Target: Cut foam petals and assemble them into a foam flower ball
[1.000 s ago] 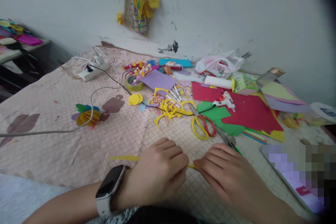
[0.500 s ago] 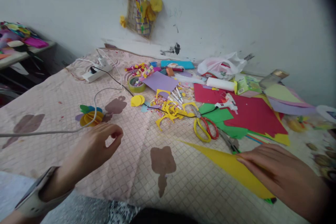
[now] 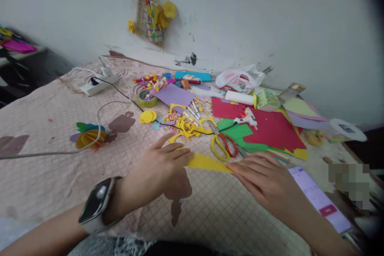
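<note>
A strip-like sheet of yellow paper (image 3: 208, 162) stretches between my two hands above the table. My left hand (image 3: 163, 168) has its fingers over the paper's left end, with the thumb hidden and the index finger raised a little. My right hand (image 3: 264, 176) pinches the right end between thumb and fingers. Just beyond the paper lie scissors (image 3: 223, 146) with one yellow and one red handle loop. Yellow paper scraps (image 3: 187, 126) are heaped farther back, beside a small stack of yellow paper circles (image 3: 148, 116).
A glue gun (image 3: 247, 119) rests on red sheets (image 3: 277, 130), its black cord crossing the scraps. Green paper (image 3: 240, 130) lies near the scissors. At left are a colourful paper ball (image 3: 90, 136), a grey cable and a power strip (image 3: 99, 82). A phone (image 3: 321, 200) lies at right.
My left hand has moved right and taken the paper's left end. My right hand has moved left with the paper, uncovering the phone. The view has shifted slightly right.
</note>
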A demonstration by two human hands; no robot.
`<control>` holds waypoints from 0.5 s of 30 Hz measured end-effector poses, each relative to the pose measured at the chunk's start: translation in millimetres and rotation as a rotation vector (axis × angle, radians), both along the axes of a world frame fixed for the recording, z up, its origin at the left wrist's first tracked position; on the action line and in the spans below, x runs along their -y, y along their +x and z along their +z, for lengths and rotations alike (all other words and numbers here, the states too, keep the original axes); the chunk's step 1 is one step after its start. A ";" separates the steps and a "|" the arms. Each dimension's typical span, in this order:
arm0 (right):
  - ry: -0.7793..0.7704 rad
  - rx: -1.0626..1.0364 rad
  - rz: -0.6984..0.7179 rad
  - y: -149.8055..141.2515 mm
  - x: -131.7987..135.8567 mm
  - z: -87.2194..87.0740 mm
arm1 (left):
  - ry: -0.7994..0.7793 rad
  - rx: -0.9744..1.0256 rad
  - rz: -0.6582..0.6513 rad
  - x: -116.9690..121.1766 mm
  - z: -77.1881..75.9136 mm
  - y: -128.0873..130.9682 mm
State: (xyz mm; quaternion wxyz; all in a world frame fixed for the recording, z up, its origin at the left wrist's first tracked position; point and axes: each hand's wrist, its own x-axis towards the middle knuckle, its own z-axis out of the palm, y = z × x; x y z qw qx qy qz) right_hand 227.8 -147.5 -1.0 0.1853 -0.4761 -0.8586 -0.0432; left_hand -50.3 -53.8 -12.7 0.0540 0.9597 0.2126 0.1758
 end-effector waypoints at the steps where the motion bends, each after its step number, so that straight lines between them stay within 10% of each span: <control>1: -0.006 -0.005 -0.038 9.8 2.5 -5.2 | 0.034 0.020 0.024 0.0 -1.7 -8.0; 7: 0.049 -0.098 -0.593 93.0 30.7 -48.2 | 0.133 -0.048 0.174 20.9 -52.8 -57.6; 10: -0.165 -0.185 -0.873 119.5 52.0 -79.3 | 0.076 -0.137 0.139 33.0 -91.0 -73.0; 15: -0.334 -0.233 -0.871 127.0 78.2 -136.0 | -0.049 -0.119 0.218 30.0 -109.7 -61.4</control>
